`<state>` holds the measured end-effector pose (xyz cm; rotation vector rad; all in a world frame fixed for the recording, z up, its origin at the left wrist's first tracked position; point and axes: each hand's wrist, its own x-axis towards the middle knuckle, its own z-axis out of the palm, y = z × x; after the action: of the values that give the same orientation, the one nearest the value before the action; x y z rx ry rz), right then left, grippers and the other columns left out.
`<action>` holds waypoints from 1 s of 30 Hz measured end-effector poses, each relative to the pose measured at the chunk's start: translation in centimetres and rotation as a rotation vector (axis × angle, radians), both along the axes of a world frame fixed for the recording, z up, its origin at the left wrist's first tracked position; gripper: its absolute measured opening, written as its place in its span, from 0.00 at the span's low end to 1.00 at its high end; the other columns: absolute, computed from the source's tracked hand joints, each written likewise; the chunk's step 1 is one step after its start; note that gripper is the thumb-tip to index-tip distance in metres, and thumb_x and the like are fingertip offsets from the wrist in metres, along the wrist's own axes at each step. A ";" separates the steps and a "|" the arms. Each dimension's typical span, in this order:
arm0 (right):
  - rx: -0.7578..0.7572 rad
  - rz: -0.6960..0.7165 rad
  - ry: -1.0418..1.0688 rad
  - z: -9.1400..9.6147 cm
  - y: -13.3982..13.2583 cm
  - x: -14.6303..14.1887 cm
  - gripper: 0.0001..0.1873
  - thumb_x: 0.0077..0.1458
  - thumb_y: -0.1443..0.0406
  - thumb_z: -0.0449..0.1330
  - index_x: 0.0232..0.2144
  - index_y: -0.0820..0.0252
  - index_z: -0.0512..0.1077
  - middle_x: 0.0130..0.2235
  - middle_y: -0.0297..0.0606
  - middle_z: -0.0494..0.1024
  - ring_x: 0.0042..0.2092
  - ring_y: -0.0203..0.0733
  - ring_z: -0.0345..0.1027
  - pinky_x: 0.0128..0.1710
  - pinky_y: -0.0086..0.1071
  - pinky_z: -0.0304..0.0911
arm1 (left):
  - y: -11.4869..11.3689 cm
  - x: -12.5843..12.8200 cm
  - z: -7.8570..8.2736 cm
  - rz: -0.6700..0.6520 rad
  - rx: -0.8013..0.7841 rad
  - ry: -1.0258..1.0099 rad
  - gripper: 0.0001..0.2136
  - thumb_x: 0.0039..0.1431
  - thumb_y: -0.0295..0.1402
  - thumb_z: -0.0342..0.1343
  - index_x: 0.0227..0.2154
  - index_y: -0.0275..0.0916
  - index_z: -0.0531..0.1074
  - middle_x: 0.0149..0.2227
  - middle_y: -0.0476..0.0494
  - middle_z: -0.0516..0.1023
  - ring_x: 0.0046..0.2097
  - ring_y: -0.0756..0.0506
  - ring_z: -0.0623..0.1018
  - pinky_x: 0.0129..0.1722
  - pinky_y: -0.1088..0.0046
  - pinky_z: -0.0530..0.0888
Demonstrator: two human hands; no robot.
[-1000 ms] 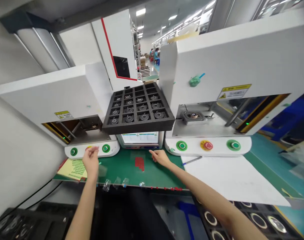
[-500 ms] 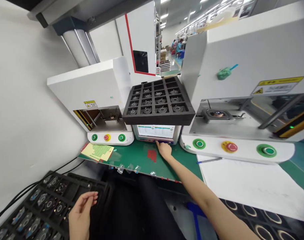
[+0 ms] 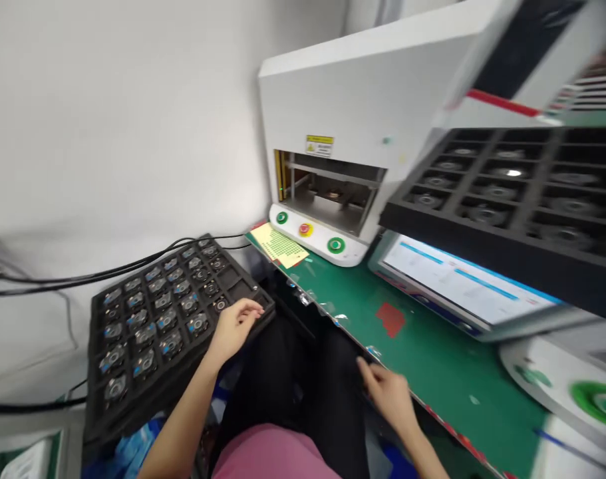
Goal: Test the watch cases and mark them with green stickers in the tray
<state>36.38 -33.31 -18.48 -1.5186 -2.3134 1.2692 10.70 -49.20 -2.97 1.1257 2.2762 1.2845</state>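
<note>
My left hand (image 3: 236,327) hovers at the right edge of a black compartment tray (image 3: 183,364), fingers loosely bent with nothing visible between them. That tray holds rows of small dark parts with round centres (image 3: 170,344), some with blue marks. A few compartments by my left hand hold no part. My right hand (image 3: 388,392) is over my lap beside the green table edge, index finger stretched out and the others curled, with nothing seen in it. Nearest to it is the green tabletop (image 3: 352,293). A lit screen (image 3: 447,279) stands beyond, below a second, blurred black tray (image 3: 487,226).
A white press machine (image 3: 332,126) with green buttons (image 3: 336,245) and a red button (image 3: 305,229) stands at the back. A yellow sticker sheet (image 3: 279,245) lies before it. Black cables (image 3: 148,259) run along the wall. Part of another machine (image 3: 547,379) shows at right.
The view has swung left and down toward the lower tray. My right hand has come away from the screen's lower edge to my lap. My left hand stays by the lower tray.
</note>
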 end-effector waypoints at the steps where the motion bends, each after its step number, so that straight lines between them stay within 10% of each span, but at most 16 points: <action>1: -0.114 0.086 -0.022 -1.0 -1.6 -0.3 0.31 0.53 0.42 0.45 0.09 0.53 0.55 0.13 0.41 0.69 0.19 0.43 0.68 0.18 0.31 0.60 | -0.4 0.0 0.0 -0.036 -0.047 0.006 0.09 0.56 0.35 0.54 0.29 0.39 0.77 0.33 0.44 0.83 0.34 0.45 0.81 0.36 0.71 0.78; 6: -0.505 0.290 -0.163 -5.1 -6.5 -2.1 0.34 0.56 0.48 0.46 0.03 0.55 0.56 0.11 0.43 0.68 0.11 0.37 0.63 0.11 0.26 0.55 | -2.1 -3.2 1.3 -0.043 -0.217 0.129 0.07 0.56 0.33 0.55 0.33 0.43 0.79 0.36 0.49 0.83 0.39 0.46 0.81 0.43 0.72 0.76; 11: -0.602 0.281 -0.182 -6.0 -6.0 -2.2 0.35 0.61 0.53 0.41 0.05 0.56 0.57 0.12 0.44 0.70 0.11 0.34 0.64 0.11 0.23 0.55 | -3.0 -10.1 1.2 0.282 -0.356 0.323 0.08 0.53 0.28 0.56 0.35 0.40 0.77 0.37 0.42 0.82 0.43 0.40 0.80 0.48 0.63 0.73; 16: -0.627 0.245 -0.185 -5.6 -5.9 -2.3 0.35 0.64 0.53 0.43 0.08 0.58 0.59 0.11 0.36 0.67 0.12 0.31 0.62 0.14 0.23 0.56 | -2.8 -12.5 -0.1 0.299 -0.413 0.383 0.07 0.44 0.26 0.62 0.29 0.41 0.77 0.36 0.42 0.82 0.41 0.39 0.79 0.45 0.66 0.74; 21: -0.656 0.180 -0.238 -5.4 -5.6 -3.0 0.24 0.64 0.51 0.51 0.26 0.64 0.70 0.21 0.28 0.71 0.20 0.29 0.65 0.23 0.26 0.65 | -0.4 -8.9 -0.9 0.282 -0.240 0.463 0.11 0.57 0.32 0.50 0.38 0.37 0.75 0.41 0.36 0.79 0.44 0.38 0.78 0.47 0.61 0.73; 30: -0.649 0.177 -0.236 -4.7 -4.8 -3.3 0.17 0.63 0.55 0.55 0.41 0.64 0.71 0.36 0.36 0.76 0.33 0.34 0.71 0.34 0.33 0.70 | 5.7 1.6 -5.9 -0.381 -0.175 0.323 0.09 0.58 0.29 0.51 0.33 0.42 0.77 0.36 0.48 0.83 0.35 0.47 0.81 0.39 0.73 0.76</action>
<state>33.05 -38.09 -23.21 -1.7311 -2.3386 2.1528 12.34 -43.52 -8.86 1.6959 2.1801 0.7897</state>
